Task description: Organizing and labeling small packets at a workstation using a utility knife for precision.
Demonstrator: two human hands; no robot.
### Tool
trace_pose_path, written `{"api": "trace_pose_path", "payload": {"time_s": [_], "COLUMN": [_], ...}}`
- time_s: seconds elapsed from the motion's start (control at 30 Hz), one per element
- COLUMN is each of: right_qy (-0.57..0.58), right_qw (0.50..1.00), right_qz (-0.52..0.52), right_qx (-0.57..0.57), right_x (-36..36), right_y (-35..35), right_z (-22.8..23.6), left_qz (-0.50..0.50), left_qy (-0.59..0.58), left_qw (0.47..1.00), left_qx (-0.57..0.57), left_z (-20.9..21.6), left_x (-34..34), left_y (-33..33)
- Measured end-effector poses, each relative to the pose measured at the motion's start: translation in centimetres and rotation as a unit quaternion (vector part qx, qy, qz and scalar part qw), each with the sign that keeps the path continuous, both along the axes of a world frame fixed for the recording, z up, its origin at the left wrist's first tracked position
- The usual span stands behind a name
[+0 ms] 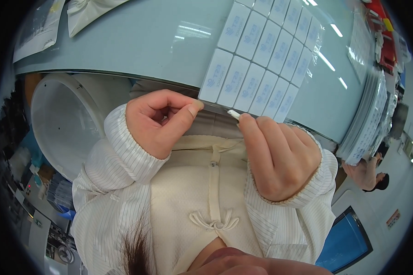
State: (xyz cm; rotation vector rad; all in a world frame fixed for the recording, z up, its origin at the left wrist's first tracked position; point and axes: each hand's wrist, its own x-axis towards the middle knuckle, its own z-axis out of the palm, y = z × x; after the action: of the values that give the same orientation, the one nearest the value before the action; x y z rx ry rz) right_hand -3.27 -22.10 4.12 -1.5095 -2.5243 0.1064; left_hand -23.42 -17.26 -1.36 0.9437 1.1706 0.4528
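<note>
White rectangular cards with pale blue print [250, 68] lie in close rows on the glossy table, and clear film shows along their right side. My left hand [163, 121] is closed in a pinch of thumb and forefinger at the table's front edge, beside the near left corner of the cards. What it pinches, if anything, is too small to make out. Just below the front row, my right hand [280, 151] is closed with a small white strip-like piece [234, 113] between its fingertips. A thin, see-through edge seems to run between the two hands.
A large white bin [66, 128] stands left of me, below the table edge. White packaging [92, 16] lies at the table's far left. Stacked plastic-wrapped sheets [365, 119] are at the right. Another person [365, 174] is farther off to the right.
</note>
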Motion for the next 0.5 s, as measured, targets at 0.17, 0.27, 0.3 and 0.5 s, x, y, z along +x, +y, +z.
{"api": "trace_pose_path", "payload": {"time_s": [0.17,0.27,0.3,0.5], "right_qy": [-0.029,-0.046,-0.043,-0.067], "right_qw": [0.999,0.999,0.999,0.997], "right_qz": [0.018,0.009,0.017,0.025], "right_qx": [0.005,-0.02,-0.012,-0.015], "right_x": [1.3,2.1,2.4,3.7], "right_y": [-0.4,-0.7,-0.7,-1.2], "right_z": [0.3,0.7,0.7,1.0], "left_qz": [-0.017,-0.014,-0.008,0.003], "left_qy": [0.023,0.024,0.019,0.02], "left_qw": [0.999,0.999,0.999,0.999], "left_qx": [0.018,0.021,0.031,0.026], "left_z": [0.1,0.1,0.1,0.0], "left_x": [-0.1,0.0,0.0,0.0], "left_y": [0.0,-0.1,-0.1,-0.2]}}
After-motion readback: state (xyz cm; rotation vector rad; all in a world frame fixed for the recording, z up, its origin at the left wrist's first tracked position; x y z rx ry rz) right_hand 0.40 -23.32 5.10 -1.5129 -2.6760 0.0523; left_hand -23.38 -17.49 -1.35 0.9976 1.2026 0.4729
